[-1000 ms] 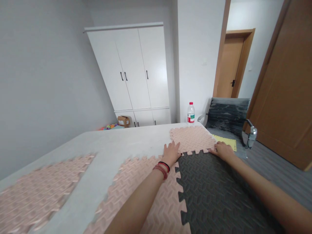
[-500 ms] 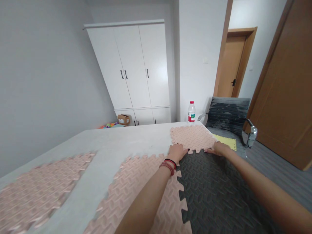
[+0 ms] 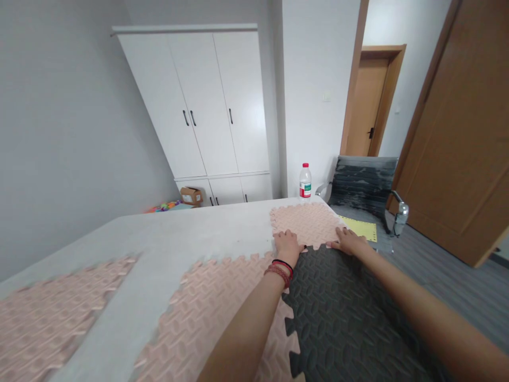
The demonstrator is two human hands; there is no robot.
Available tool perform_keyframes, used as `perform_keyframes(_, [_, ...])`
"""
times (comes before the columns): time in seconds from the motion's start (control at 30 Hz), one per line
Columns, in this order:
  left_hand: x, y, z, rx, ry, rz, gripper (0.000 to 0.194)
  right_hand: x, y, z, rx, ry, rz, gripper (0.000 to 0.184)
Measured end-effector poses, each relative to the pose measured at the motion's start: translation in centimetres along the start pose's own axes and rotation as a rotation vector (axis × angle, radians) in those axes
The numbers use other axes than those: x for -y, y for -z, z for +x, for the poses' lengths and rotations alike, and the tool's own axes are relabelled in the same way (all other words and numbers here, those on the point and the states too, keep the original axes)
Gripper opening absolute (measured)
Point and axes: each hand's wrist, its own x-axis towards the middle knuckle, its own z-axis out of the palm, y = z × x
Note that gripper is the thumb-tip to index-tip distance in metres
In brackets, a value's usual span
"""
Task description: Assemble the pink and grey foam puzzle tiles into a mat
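Observation:
A far pink foam mat tile [image 3: 305,223] with jigsaw edges lies at the table's far right corner. Its near edge meets a black foam tile [image 3: 342,313] of the same pattern, and both hands are at that seam. My left hand [image 3: 287,245] rests at the pink tile's near left corner, fingers spread and thumb toward the seam. On the opposite corner, my right hand [image 3: 347,241] has its thumb at the seam and its fingers apart on the pink tile's right edge. A nearer pink tile [image 3: 222,307] adjoins the black tile's left edge, partly hidden by my left forearm.
Another pink tile [image 3: 59,313] lies apart at the left of the white table [image 3: 191,228]. A bottle with a red cap [image 3: 305,181] stands at the far edge. Beyond the right edge are a black chair [image 3: 361,183] and a yellow sheet [image 3: 361,228].
The view has turned slightly right. My right hand's fingers, earlier bunched at the pink tile's right edge, now show more spread on top of it. My left hand remains near the seam.

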Motion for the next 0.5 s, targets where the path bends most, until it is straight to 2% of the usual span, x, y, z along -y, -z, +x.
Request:
perform_keyframes(0.2, [0.06,-0.34,-0.16,-0.017,-0.021,0.0,0.052,-0.88,-0.53,0.52,0.117,0.019,0.04,0.094])
perform_keyframes(0.4, [0.04,-0.41,-0.42,-0.029,-0.039,0.004,0.051,0.06,-0.64,0.47,0.101,-0.04,-0.061,0.086])
perform_keyframes(0.5, [-0.06,-0.42,-0.22,-0.023,-0.038,0.009,0.052,-0.47,-1.14,0.81,0.072,-0.013,0.024,0.088])
